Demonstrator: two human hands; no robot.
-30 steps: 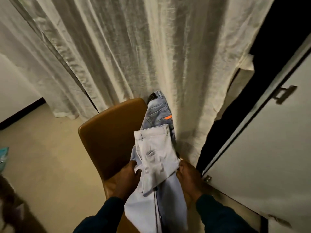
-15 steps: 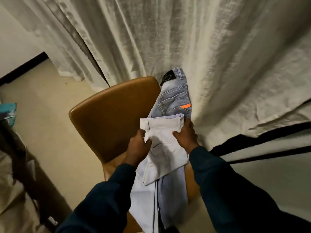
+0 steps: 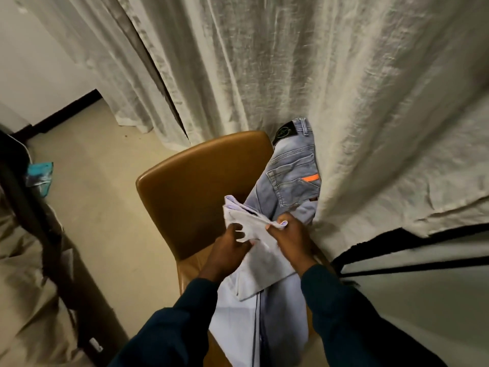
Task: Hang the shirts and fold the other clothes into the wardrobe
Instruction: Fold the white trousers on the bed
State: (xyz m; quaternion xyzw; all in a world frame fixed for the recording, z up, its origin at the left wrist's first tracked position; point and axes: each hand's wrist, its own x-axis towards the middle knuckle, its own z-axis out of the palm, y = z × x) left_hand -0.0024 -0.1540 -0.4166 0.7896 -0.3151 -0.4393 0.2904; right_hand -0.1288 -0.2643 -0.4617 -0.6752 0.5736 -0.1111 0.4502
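Both hands grip the white trousers over the chair. The left hand has its fingers curled into the bunched cloth near the waistband, with the fabric puckering between the fingertips. The right hand pinches the other side of the waistband, a small fold of cloth poking up between thumb and fingers. The waistband end is lifted and crumpled in front of the chair's backrest; the rest of the trousers hangs down over the chair's seat toward the camera, with 1 dark seam line running along the leg.

The jeans lie under the trousers, draped over the right end of the chair's backrest. Their waistband, with a dark patch, reaches above the backrest top, and a back pocket with an orange tab faces up. The right hand sits just below that pocket, close to the denim.

The curtain hangs behind the chair and touches the right edge of the jeans. Left of the chair, a pale floor runs to a wall with a dark skirting. A teal object lies well left of the chair, beside a dark frame; what it is cannot be told. Both sleeves are dark.
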